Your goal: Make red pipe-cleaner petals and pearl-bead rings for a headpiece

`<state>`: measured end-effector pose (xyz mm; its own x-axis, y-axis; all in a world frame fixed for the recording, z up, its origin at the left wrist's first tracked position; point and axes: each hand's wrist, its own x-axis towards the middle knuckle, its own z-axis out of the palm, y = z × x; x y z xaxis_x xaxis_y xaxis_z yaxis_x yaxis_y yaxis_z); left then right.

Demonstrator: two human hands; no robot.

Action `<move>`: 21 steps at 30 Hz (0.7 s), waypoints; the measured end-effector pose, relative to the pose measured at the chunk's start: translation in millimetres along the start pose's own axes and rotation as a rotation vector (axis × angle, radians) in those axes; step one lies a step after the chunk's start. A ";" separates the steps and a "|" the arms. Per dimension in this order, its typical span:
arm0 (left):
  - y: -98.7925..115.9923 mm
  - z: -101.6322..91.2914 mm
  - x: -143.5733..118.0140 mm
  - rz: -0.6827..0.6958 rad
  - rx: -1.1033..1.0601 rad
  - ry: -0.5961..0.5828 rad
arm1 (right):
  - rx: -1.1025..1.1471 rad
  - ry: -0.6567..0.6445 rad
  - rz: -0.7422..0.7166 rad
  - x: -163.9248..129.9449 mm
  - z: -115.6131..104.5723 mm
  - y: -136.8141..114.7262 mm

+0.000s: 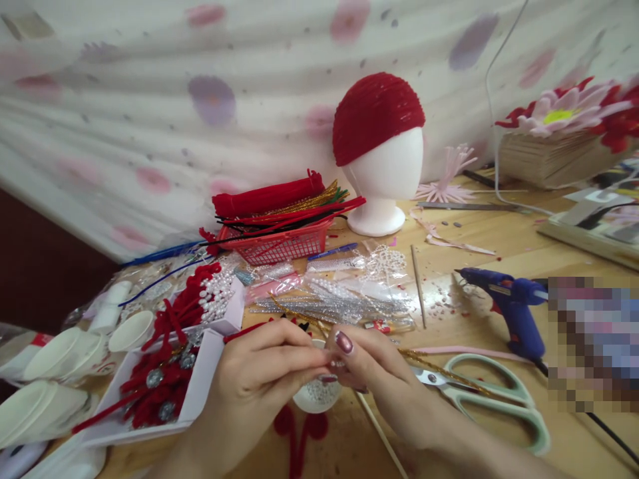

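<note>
My left hand (272,362) and my right hand (372,369) meet at the fingertips in a pinch, above a small white cup (301,399). Between them show a few tiny white pearl beads (338,363), mostly hidden by the fingers; whether they are joined to anything I cannot tell. Small clear and silvery beads (322,392) lie in the cup. Just below it, on the table, is a red fuzzy piece with two curled ends (299,429). Green-handled scissors (492,392) lie close to my right forearm, partly under a gold twisted stem.
A white box (204,379) of red fuzzy pieces and paper cups (60,356) stand left. A red basket (284,245) of chenille stems and a foam head (384,173) are behind. A blue glue gun (514,299) lies right, with bagged beads (344,293) mid-table.
</note>
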<state>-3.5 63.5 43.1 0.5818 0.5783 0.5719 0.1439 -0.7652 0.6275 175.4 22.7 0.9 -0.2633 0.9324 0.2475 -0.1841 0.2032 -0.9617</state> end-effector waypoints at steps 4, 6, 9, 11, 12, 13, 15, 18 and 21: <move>-0.9 -2.1 0.7 -0.138 -0.067 0.027 | 0.045 0.009 0.007 -0.7 2.1 -1.1; -2.9 -1.2 1.3 -0.325 -0.226 0.064 | 0.070 0.013 0.004 -1.9 3.2 -0.6; -6.2 3.7 1.3 -0.690 -0.684 0.132 | 0.089 0.014 0.008 -3.9 3.5 1.1; -6.8 8.2 0.3 -0.869 -0.970 0.163 | 0.081 -0.004 0.001 -4.9 3.0 1.6; -6.5 10.3 -0.4 -0.925 -1.064 0.170 | 0.079 -0.016 -0.008 -5.2 2.7 1.5; -5.9 12.1 -1.0 -0.964 -1.125 0.174 | 0.083 -0.028 -0.017 -5.2 2.4 1.1; -4.2 14.7 -1.9 -1.004 -1.191 0.176 | 0.092 -0.042 -0.026 -4.8 2.1 -0.1; -2.5 16.1 -1.5 -1.022 -1.223 0.173 | 0.071 -0.039 -0.032 -3.3 2.4 -2.3; -2.7 16.2 -0.7 -1.018 -1.218 0.186 | 0.036 -0.032 -0.019 -1.9 3.0 -3.7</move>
<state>8.7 60.6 32.4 0.5330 0.7779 -0.3328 -0.3554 0.5628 0.7463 173.8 19.3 4.3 -0.2898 0.9182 0.2702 -0.2233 0.2096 -0.9519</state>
